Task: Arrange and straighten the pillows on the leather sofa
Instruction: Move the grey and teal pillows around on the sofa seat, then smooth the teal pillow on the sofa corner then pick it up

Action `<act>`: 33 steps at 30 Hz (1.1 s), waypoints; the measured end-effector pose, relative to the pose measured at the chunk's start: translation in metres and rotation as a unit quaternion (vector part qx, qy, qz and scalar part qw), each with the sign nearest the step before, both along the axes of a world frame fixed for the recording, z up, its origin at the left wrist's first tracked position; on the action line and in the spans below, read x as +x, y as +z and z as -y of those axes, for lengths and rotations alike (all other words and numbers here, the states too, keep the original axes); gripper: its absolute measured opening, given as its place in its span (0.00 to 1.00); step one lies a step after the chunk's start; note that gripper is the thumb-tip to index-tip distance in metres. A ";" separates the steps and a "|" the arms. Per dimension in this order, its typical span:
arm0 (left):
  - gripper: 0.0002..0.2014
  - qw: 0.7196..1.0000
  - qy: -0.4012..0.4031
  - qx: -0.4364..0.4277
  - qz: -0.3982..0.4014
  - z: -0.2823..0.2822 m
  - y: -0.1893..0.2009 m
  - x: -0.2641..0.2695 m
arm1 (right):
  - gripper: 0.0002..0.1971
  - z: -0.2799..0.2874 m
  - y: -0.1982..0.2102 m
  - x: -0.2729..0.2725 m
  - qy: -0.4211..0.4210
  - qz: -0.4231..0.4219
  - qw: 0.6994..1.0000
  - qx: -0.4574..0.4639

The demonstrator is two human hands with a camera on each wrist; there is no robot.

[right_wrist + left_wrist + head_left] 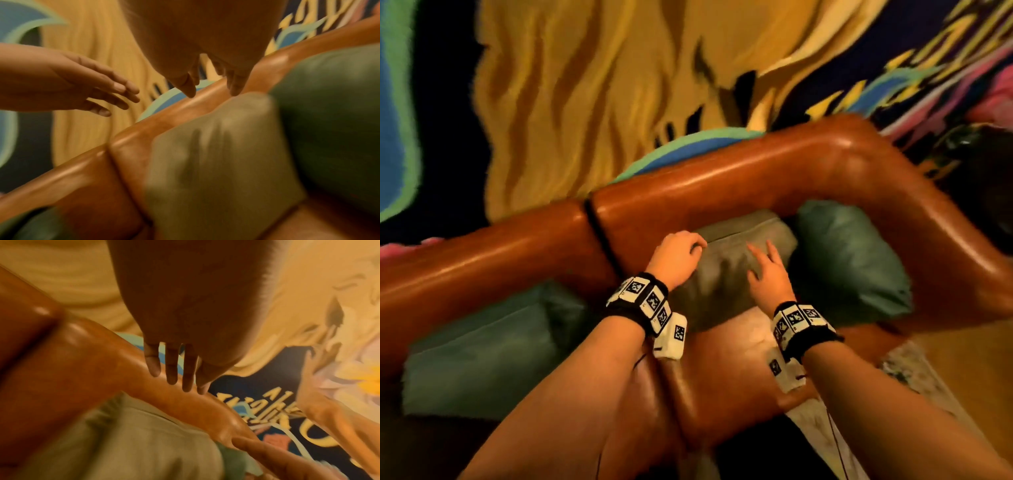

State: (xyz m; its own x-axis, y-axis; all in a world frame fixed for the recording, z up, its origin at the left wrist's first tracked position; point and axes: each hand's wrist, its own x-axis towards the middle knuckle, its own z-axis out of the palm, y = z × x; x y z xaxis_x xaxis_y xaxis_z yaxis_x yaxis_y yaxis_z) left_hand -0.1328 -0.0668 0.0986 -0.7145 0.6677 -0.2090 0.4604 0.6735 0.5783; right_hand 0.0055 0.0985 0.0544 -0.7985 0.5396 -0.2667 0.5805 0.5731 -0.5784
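A grey-green pillow (726, 274) (216, 154) (144, 443) leans against the backrest of the brown leather sofa (722, 178) (82, 361) (164, 120). My left hand (681, 253) (92, 91) hovers at the pillow's upper left corner, its fingers (174, 369) extended and holding nothing. Over the pillow's face my right hand (767, 274) (211, 81) is spread, fingers straight; contact is unclear. A teal pillow (849, 257) (333, 113) fills the sofa's right corner, pressed against the grey-green one. Another teal pillow (482, 349) lies on the left seat.
A large colourful mural or hanging (585, 85) in yellow, blue and black rises behind the sofa. A dark object (979, 178) sits beyond the right armrest. A pale patterned rug (914, 370) and wooden floor show at the lower right.
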 end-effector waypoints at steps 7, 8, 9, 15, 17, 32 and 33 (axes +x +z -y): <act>0.13 0.979 -0.199 -0.027 0.030 -0.250 -0.028 0.078 | 0.26 -0.224 -0.024 0.135 -0.359 0.100 0.928 0.001; 0.13 0.973 -0.223 -0.042 0.035 -0.278 -0.034 0.089 | 0.24 -0.246 -0.032 0.150 -0.399 0.113 0.910 -0.025; 0.13 0.970 -0.236 -0.057 0.034 -0.294 -0.039 0.093 | 0.24 -0.257 -0.039 0.155 -0.420 0.124 0.898 -0.053; 0.16 0.958 -0.262 -0.110 0.034 -0.356 -0.061 0.119 | 0.28 -0.289 -0.073 0.160 -0.305 0.192 0.925 -0.125; 0.19 0.961 -0.247 -0.125 0.019 -0.368 -0.067 0.120 | 0.39 -0.293 -0.079 0.161 -0.297 0.213 0.918 -0.153; 0.49 0.952 -0.169 -0.251 0.041 -0.426 -0.073 0.098 | 0.10 -0.308 -0.068 0.232 -0.508 0.078 0.815 -0.266; 0.56 0.937 -0.200 -0.273 0.083 -0.430 -0.075 0.100 | 0.05 -0.305 -0.066 0.240 -0.526 0.065 0.810 -0.251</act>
State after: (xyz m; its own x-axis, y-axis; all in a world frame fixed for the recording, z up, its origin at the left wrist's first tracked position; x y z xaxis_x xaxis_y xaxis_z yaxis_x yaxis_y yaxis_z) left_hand -0.0329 0.3629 0.0239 -0.3574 0.6357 -0.6842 0.6727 0.6834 0.2835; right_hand 0.2451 0.4031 -0.0118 0.0852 0.7000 -0.7090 0.6694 -0.5673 -0.4797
